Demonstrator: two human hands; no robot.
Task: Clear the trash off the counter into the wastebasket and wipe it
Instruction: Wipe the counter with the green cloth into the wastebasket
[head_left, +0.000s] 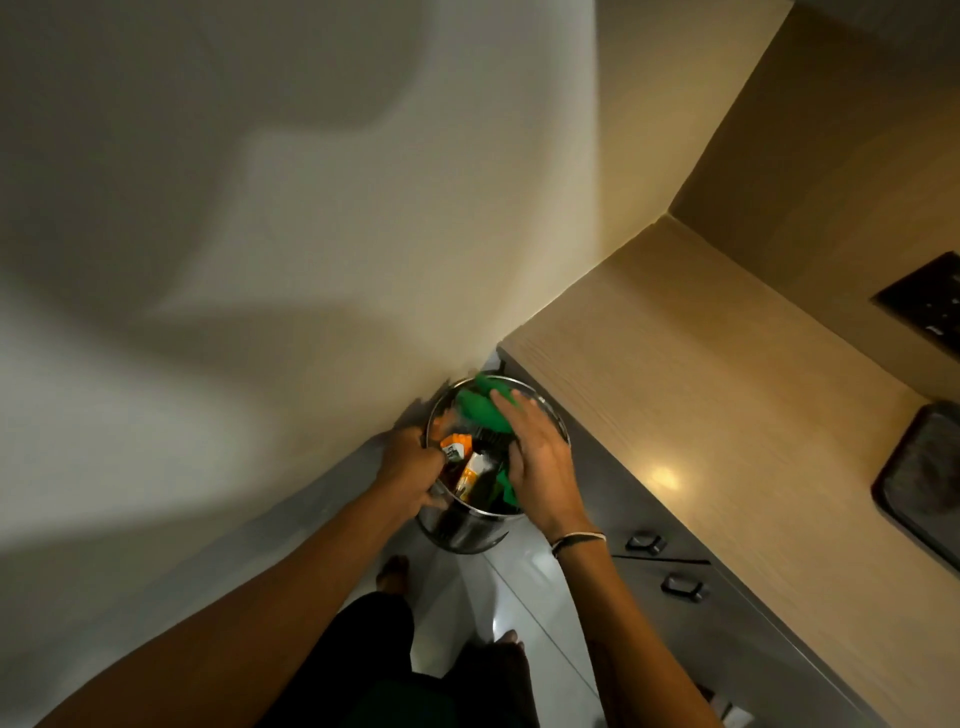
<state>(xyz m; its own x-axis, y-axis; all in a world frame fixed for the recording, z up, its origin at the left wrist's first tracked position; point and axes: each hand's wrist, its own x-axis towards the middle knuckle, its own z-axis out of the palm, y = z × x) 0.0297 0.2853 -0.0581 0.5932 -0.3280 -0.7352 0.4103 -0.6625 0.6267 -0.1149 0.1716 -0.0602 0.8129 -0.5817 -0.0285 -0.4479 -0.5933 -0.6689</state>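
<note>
Dumping step: left hand (410, 462) grips bin (558, 431) rim, right hand (535, 457) open, pressing wrappers (480, 405) down. Next: wipe bench (675, 374).

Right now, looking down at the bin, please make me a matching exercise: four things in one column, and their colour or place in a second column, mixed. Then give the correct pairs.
Column 1
1. wastebasket
2. crumpled wrapper
3. wristband
4. dark tray

Column 2
A. on the counter, at the right edge of the view
B. green, under the right hand
C. shiny metal, on the floor between wall and cabinet
D. around the right wrist

Pairs: 1-C, 2-B, 3-D, 4-A
</note>
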